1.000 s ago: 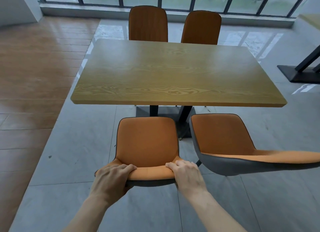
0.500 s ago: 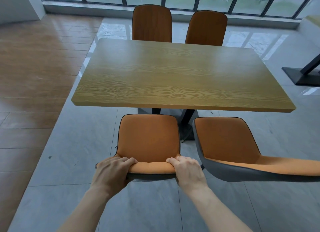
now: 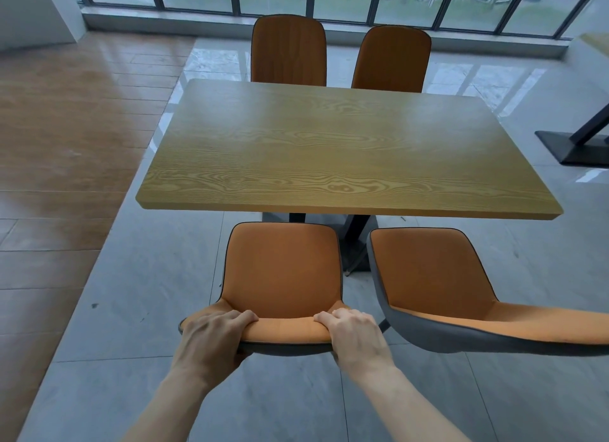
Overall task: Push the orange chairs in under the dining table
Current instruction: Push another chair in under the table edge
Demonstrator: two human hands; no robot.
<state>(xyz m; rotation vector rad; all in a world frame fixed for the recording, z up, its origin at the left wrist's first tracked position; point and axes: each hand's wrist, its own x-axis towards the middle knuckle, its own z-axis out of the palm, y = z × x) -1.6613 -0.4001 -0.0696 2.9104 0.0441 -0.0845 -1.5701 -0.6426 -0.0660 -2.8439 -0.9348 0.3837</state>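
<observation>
Left hand (image 3: 211,334) and right hand (image 3: 354,334) each have a closed grip on near-left orange chair (image 3: 283,270) backrest; desk (image 3: 346,151) at 12 o'clock; push straight forward.

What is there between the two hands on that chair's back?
In the head view, only the bare orange top edge of the chair back lies between the left hand and right hand.
</observation>
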